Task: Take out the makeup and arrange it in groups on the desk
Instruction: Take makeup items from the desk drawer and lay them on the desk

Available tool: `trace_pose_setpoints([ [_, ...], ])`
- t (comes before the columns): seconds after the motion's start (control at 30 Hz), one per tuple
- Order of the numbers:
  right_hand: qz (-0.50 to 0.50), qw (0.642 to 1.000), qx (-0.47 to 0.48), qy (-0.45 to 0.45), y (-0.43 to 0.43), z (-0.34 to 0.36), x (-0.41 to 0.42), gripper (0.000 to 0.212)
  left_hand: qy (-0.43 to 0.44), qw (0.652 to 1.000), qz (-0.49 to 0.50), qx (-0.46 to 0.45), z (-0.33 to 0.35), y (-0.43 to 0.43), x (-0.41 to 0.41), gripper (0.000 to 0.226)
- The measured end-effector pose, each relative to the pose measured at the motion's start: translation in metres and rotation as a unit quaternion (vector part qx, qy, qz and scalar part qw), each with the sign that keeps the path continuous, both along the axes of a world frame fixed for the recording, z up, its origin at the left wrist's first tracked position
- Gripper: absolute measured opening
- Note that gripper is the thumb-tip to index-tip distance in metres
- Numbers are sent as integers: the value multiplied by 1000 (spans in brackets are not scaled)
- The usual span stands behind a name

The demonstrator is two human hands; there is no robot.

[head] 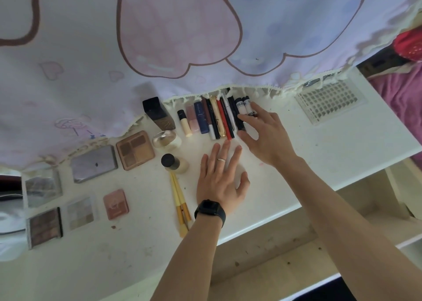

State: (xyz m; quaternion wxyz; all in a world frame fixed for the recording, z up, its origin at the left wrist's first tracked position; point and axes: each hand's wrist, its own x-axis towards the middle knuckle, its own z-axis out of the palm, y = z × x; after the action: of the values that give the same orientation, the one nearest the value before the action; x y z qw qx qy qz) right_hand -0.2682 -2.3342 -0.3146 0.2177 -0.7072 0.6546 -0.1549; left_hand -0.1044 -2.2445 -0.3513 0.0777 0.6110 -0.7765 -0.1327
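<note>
Left hand (220,182) — black smartwatch (210,210) at wrist, thin silver ring (221,160)

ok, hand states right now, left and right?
Left hand: open, flat on the desk, holding nothing.
Right hand: open, fingers touching the black-capped white tubes at the row's end.

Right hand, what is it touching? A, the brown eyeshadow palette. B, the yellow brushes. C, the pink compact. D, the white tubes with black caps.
D: the right hand reaches to the back of the desk, and its straight fingers lie on the white tubes with black caps.
</note>
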Motion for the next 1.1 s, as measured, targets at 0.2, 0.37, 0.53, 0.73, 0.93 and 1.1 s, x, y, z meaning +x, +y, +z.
trace_pose_setpoints([
  [0.2, -18, 1000, 2, -1, -1, 0, 3, 39, -8, 1000, -2, 9, 1, -1, 0, 70],
  [0.37, -26, 999, 5, -29, 4, -1, 8, 38, -13, 1000, 1, 13, 5, -1, 1, 69],
  [0.53, -73, 991, 4, -108, 23, 3, -3, 33, -20, 999, 1, 38, 7, -1, 1, 68],
  [0.73, -253, 931, -14, -264, 90, 28, -20, 28, -30, 999, 2, 42, 12, -3, 1, 67],
  [0.93, -436, 835, 7, -335, 224, 33, -45, 24, -25, 999, 3, 42, 19, 2, 0, 58],
  [1.1, -564, 755, 65, -327, 315, 0, -60, 29, -13, 997, -69, 19, 25, 27, -10, 52],
])
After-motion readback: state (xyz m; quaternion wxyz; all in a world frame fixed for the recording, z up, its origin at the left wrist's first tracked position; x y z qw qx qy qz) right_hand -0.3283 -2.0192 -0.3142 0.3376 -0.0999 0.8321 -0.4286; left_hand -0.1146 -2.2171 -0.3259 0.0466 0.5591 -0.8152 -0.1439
